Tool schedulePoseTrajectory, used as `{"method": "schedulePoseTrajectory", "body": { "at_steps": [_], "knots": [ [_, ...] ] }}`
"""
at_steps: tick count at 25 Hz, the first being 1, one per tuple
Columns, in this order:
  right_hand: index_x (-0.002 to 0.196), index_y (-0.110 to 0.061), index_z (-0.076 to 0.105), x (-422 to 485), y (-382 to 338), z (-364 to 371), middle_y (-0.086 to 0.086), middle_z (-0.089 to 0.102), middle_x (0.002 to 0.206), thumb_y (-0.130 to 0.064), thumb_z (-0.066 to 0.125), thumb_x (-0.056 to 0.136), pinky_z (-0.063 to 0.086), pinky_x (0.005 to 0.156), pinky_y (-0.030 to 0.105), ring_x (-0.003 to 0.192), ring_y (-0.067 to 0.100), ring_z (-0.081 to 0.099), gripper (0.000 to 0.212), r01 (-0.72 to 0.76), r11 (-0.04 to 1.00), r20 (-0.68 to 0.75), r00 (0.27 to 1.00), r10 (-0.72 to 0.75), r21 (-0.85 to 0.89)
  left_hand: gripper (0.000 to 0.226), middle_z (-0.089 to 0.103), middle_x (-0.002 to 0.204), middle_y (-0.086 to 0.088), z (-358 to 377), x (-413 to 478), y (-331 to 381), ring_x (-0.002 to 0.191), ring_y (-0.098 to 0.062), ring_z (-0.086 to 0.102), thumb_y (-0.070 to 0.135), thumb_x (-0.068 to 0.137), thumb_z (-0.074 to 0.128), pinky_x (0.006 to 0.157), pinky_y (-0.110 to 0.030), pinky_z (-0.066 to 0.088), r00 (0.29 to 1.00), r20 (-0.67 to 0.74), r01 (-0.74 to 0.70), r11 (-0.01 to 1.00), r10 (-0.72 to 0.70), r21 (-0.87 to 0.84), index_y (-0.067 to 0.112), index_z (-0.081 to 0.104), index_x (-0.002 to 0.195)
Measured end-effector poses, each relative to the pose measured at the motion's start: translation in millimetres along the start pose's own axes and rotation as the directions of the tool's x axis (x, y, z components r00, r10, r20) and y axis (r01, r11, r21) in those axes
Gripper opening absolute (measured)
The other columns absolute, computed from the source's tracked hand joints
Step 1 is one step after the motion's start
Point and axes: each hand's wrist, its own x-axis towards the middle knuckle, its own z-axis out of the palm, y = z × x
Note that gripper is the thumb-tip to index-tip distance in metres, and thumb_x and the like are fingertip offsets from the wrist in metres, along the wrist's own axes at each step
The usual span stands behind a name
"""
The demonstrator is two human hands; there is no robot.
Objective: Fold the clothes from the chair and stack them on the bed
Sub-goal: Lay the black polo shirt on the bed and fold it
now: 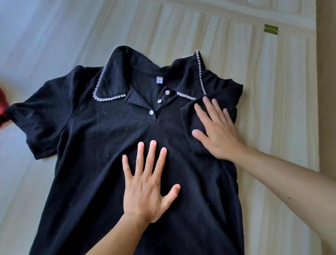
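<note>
Now left hand (pixel 145 190) and right hand (pixel 217 130) press flat, straight-fingered, on the black shirt (pixel 97 152) on the bed (pixel 271 104).

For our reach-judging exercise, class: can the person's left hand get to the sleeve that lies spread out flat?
Probably yes. The left hand rests open on the black shirt, holding nothing. The spread sleeve lies uncovered to its left, with only flat fabric between them.
</note>
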Motion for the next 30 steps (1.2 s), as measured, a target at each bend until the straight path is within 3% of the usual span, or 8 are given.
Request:
{"method": "schedulePoseTrajectory", "body": {
  "at_steps": [3,9,12,15,16,23,27,30],
  "knots": [
    [0.161,-0.022,0.005,7.0,-2.8,17.5,0.005,-0.007,0.170,-0.062,0.017,0.094,0.003,0.124,0.056,0.156,0.026,-0.009,0.080,-0.063,0.987,-0.013,0.998,0.062,-0.146,0.097,0.001,0.172,-0.004,-1.0,0.8,-1.0,0.157,-0.033,-0.006,0.076,0.085,0.042,0.120,-0.068,0.007,1.000,0.003,0.001,1.000,-0.001,-0.024,0.023,0.017,0.162],
    [0.161,-0.017,0.008,-31.5,-115.4,20.5,0.005,-0.002,0.170,-0.052,0.031,0.100,-0.002,0.125,0.049,0.157,0.021,-0.007,0.074,0.066,0.989,-0.218,0.975,-0.036,0.129,0.066,0.037,0.159,0.000,-41.8,11.2,-37.3,0.151,-0.020,0.027,0.052,0.094,0.051,0.117,-0.050,0.026,0.974,-0.197,0.026,0.925,-0.108,-0.380,0.019,0.042,0.150],
    [0.161,-0.017,0.007,-40.7,-138.1,46.4,0.004,-0.006,0.170,-0.049,0.033,0.103,0.001,0.125,0.053,0.156,0.020,-0.009,0.071,0.029,0.992,-0.144,0.990,-0.012,0.122,0.063,0.046,0.149,-0.008,-67.3,40.3,-130.6,0.140,-0.027,0.040,0.042,0.090,0.058,0.112,-0.045,0.033,0.726,-0.363,0.368,0.776,-0.584,-0.512,0.011,0.046,0.144],
    [0.161,-0.015,0.007,-32.9,-142.0,57.5,0.007,-0.006,0.170,-0.049,0.038,0.099,0.005,0.124,0.057,0.156,0.024,-0.007,0.077,-0.064,0.993,-0.076,0.995,0.072,0.102,0.086,0.035,0.155,-0.017,-80.9,64.4,-218.3,0.145,-0.035,0.031,0.055,0.090,0.062,0.114,-0.051,0.030,0.323,0.001,0.787,0.268,-0.946,-0.556,0.003,0.030,0.151],
    [0.161,-0.014,0.007,-31.0,-141.7,58.9,0.008,-0.005,0.169,-0.049,0.039,0.098,0.005,0.124,0.057,0.156,0.025,-0.007,0.079,-0.078,0.994,-0.063,0.995,0.083,0.082,0.089,0.037,0.153,-0.017,-80.6,68.7,-234.5,0.143,-0.035,0.033,0.056,0.087,0.066,0.112,-0.051,0.033,0.268,0.104,0.837,0.178,-0.958,-0.517,0.003,0.031,0.149],
    [0.161,-0.016,0.002,-29.0,-144.1,52.3,0.006,-0.012,0.169,-0.046,0.047,0.098,0.001,0.124,0.055,0.156,0.023,-0.013,0.083,-0.108,0.993,0.001,0.994,0.108,0.043,0.024,0.071,0.103,-0.011,-114.4,95.4,-245.2,0.094,-0.031,0.070,0.024,0.079,0.065,0.088,-0.042,0.059,0.413,0.188,0.610,0.118,-0.891,-0.783,0.011,0.070,0.098],
    [0.161,-0.018,-0.003,-29.0,-144.4,43.6,0.003,-0.015,0.169,-0.045,0.050,0.098,-0.001,0.125,0.052,0.155,0.021,-0.015,0.086,-0.100,0.993,0.031,0.995,0.098,0.067,0.043,0.064,0.126,-0.011,-159.7,100.5,-192.0,0.116,-0.030,0.061,0.023,0.090,0.059,0.099,-0.042,0.048,0.754,-0.234,0.338,0.669,-0.613,-0.662,0.016,0.052,0.132],
    [0.161,-0.022,-0.004,-30.4,-141.7,32.4,0.000,-0.009,0.169,-0.041,0.052,0.099,0.000,0.126,0.046,0.156,0.019,-0.007,0.086,-0.103,0.974,0.040,0.995,0.096,0.202,0.046,0.066,0.118,0.001,-174.6,90.6,-136.0,0.098,-0.020,0.062,0.037,0.088,0.060,0.084,-0.033,0.046,0.950,-0.261,0.010,0.849,-0.173,-0.528,0.025,0.049,0.131]
  ]
}}
